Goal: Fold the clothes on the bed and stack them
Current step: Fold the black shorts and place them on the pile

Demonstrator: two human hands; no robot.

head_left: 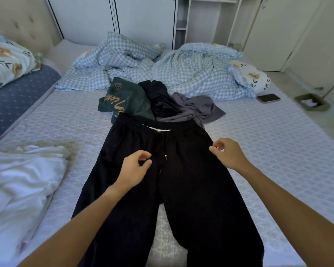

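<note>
Patterned bed (268, 143) bearing flat black trousers (181, 180); left hand (132, 169) and right hand (228, 154) above them, fingers loosely curled, grasping nothing.

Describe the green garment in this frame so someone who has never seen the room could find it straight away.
Start at the black trousers spread flat down the middle of the bed. Just past their waistband lies a small heap of clothes; the green garment is its left-hand piece. Unlike the black garment and grey garment beside it, it carries pale printed lettering.

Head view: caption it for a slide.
Both hands hover over black trousers spread on the bed.
</note>
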